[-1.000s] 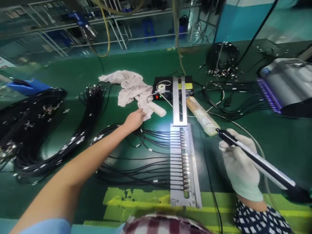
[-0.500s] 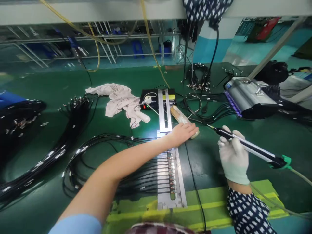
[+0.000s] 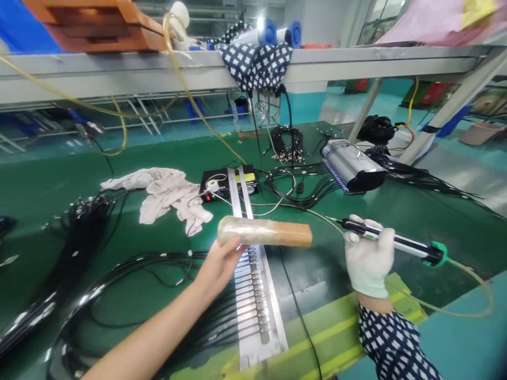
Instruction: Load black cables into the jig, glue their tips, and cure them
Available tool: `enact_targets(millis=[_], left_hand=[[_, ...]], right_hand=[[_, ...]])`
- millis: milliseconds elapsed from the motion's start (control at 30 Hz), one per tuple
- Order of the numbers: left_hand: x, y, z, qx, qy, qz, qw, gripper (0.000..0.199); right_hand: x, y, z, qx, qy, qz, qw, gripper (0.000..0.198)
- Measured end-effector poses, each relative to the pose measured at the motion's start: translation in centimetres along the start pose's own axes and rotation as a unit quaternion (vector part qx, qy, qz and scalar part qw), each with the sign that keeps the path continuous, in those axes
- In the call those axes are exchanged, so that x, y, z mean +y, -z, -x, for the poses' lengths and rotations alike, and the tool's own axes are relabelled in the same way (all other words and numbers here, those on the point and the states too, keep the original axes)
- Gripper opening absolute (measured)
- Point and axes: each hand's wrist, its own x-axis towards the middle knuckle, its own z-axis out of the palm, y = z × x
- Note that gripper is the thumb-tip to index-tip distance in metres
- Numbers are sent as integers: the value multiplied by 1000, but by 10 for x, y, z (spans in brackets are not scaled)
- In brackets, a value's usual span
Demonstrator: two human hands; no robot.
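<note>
Left hand (image 3: 219, 264) fingers clamped on wrapped wooden block (image 3: 264, 232) end: stiff, light, film slippery; gloved right hand (image 3: 368, 258) fingers closed round dispensing pen (image 3: 390, 243)

left grip (image 3: 217, 266): bare, forearm unsleeved | right grip (image 3: 368, 258): white glove, navy sleeve with white checks

The wooden block (image 3: 264, 233) is wrapped in glossy clear film (bare wood at one end); the rail (image 3: 253, 295) is brushed metal, the cloth (image 3: 162, 192) crumpled and matt, the counter (image 3: 396, 211) smooth green.
</note>
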Motion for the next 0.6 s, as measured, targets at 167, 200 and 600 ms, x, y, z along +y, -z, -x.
enact_targets(millis=[167, 200, 600], left_hand=[[-1, 5, 15, 127, 77, 183, 972, 20], [-1, 4, 18, 131, 88, 193, 968, 21], [-15, 12, 29, 5, 98, 207, 973, 33]], right_hand=[[13, -11, 20, -51, -63, 1, 997, 40], [16, -15, 26, -69, -76, 9, 995, 38], [19, -31, 37, -170, -216, 133, 952, 50]])
